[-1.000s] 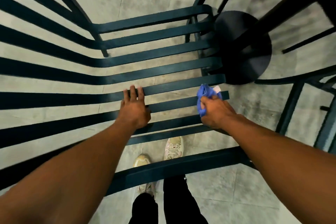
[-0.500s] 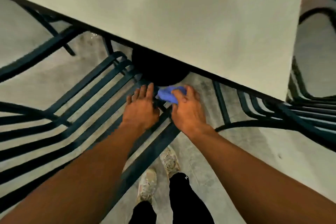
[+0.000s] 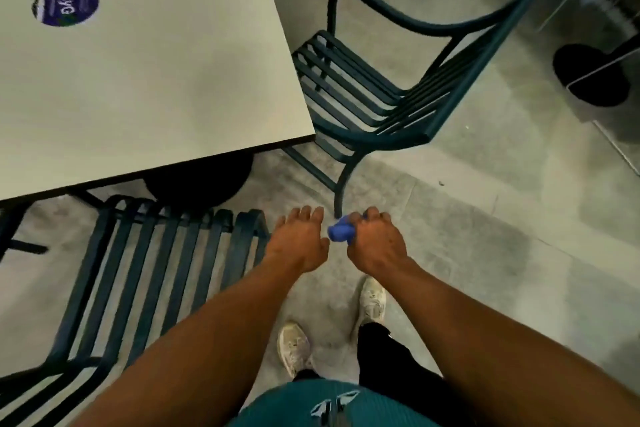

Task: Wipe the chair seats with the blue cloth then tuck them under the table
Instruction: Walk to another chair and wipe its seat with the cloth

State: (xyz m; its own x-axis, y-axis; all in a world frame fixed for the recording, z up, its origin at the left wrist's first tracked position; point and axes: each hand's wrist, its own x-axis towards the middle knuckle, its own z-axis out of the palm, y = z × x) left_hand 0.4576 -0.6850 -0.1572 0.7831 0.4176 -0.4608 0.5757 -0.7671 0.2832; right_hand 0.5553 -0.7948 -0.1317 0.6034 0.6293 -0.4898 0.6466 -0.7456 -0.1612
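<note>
My right hand (image 3: 375, 243) is closed around the bunched blue cloth (image 3: 340, 231), which sticks out toward my left hand. My left hand (image 3: 299, 241) hovers open beside it, fingers spread, holding nothing, just right of the slatted dark green chair (image 3: 145, 274) at lower left. That chair's seat front reaches under the white table (image 3: 145, 73). A second green slatted chair (image 3: 374, 94) with a curved armrest stands at the table's right side, its seat partly under the table edge. Both hands are over bare floor, apart from either chair.
A round purple sticker (image 3: 65, 4) lies on the tabletop. The table's dark round base (image 3: 199, 184) shows under its edge. Another dark round base (image 3: 590, 74) and metal legs stand at far right. My shoes (image 3: 294, 347) are on grey concrete floor.
The view swung up and right from the chair slats to the tabletop. My hands came off the left chair and now hang over the floor, cloth still in the right hand.
</note>
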